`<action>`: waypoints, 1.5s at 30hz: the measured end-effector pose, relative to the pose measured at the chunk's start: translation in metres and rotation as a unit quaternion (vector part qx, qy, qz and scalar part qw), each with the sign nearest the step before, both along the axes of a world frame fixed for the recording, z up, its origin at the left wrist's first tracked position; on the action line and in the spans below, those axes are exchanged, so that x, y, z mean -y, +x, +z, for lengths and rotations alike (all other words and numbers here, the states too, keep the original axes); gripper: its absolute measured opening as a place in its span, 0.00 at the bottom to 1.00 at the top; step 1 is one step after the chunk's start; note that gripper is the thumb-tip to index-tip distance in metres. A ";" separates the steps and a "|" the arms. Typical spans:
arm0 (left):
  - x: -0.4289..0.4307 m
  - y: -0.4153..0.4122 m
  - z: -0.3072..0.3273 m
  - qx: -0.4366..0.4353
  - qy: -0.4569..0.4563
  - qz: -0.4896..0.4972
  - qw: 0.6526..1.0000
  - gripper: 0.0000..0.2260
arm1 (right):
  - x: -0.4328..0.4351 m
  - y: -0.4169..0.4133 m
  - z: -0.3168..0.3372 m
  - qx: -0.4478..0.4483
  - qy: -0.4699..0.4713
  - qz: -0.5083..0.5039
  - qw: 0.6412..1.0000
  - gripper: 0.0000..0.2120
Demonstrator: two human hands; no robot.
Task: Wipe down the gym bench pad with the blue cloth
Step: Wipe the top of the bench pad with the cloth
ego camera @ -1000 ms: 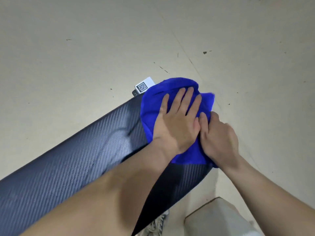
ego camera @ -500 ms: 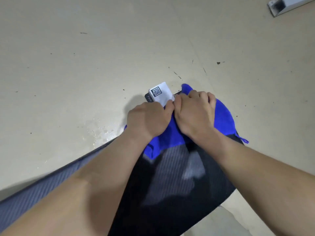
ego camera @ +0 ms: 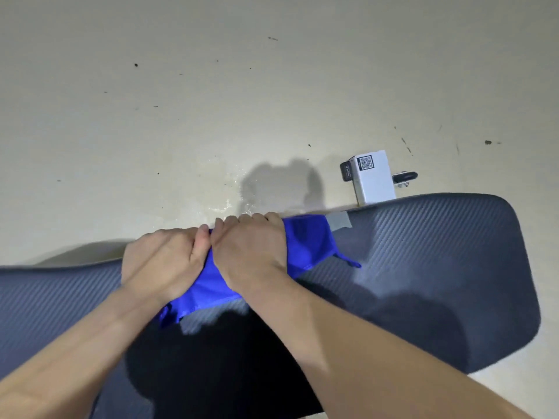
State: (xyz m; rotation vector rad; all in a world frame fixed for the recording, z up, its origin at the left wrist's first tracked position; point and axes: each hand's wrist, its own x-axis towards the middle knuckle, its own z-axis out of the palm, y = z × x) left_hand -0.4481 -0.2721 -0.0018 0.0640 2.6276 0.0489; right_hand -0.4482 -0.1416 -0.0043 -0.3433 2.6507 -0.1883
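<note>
The dark, carbon-weave gym bench pad (ego camera: 438, 267) runs across the lower frame, its rounded end at the right. The blue cloth (ego camera: 305, 243) lies over the pad's far edge. My left hand (ego camera: 163, 261) and my right hand (ego camera: 251, 252) sit side by side on the cloth, fingers curled over the far edge and gripping it. Cloth shows to the right of my right hand and below both wrists. A grey tape patch (ego camera: 340, 222) is on the pad edge beside the cloth.
A white bracket with a QR code sticker (ego camera: 373, 176) stands past the pad's far edge, with a dark wheel or knob (ego camera: 406, 176) to its right. The beige floor (ego camera: 211, 101) has small dark specks and a wet-looking patch (ego camera: 230, 195) beyond my hands.
My hands and the cloth have slid along the pad's far edge away from the rounded end and the QR bracket. The left hand went from flat to curled on the cloth.
</note>
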 end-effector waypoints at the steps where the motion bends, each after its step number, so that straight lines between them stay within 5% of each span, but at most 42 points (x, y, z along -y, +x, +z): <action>1: 0.013 0.004 0.001 -0.004 -0.016 0.012 1.000 0.26 | 0.014 0.001 -0.001 0.011 -0.014 -0.005 1.000 0.16; 8: 0.005 0.004 0.001 -0.011 -0.014 0.038 0.999 0.25 | -0.007 0.003 -0.004 -0.065 -0.031 0.099 0.992 0.11; 12: -0.063 0.000 0.000 -0.025 0.028 0.009 0.999 0.23 | -0.080 0.002 -0.009 -0.152 -0.065 0.049 0.985 0.14; 20: -0.235 -0.017 -0.014 -0.074 0.107 -0.140 0.982 0.15 | -0.264 0.001 -0.012 -0.124 0.009 -0.080 0.989 0.19; 25: -0.308 -0.033 -0.017 -0.031 0.149 -0.107 0.982 0.14 | -0.317 0.025 -0.013 -0.144 0.009 -0.216 0.966 0.22; 29: -0.338 -0.027 -0.016 -0.106 0.138 -0.159 0.972 0.16 | -0.332 0.049 -0.011 -0.131 -0.025 -0.345 0.929 0.23; 33: -0.369 -0.013 -0.013 -0.195 0.154 -0.300 0.921 0.12 | -0.339 0.082 -0.010 -0.105 -0.039 -0.449 0.886 0.27; 38: -0.385 0.020 -0.022 -0.135 0.102 -0.372 0.913 0.25 | -0.340 0.132 -0.013 -0.095 -0.006 -0.520 0.849 0.29; 40: -0.386 0.046 -0.022 -0.122 0.122 -0.425 0.889 0.25 | -0.332 0.158 -0.012 -0.107 -0.083 -0.587 0.798 0.26; 43: -0.380 0.097 -0.019 -0.097 0.155 -0.494 0.850 0.25 | -0.298 0.206 -0.011 -0.113 -0.274 -0.694 0.656 0.18; 45: -0.368 0.127 -0.015 -0.086 0.164 -0.533 0.825 0.25 | -0.272 0.242 -0.013 -0.053 -0.283 -0.697 0.657 0.18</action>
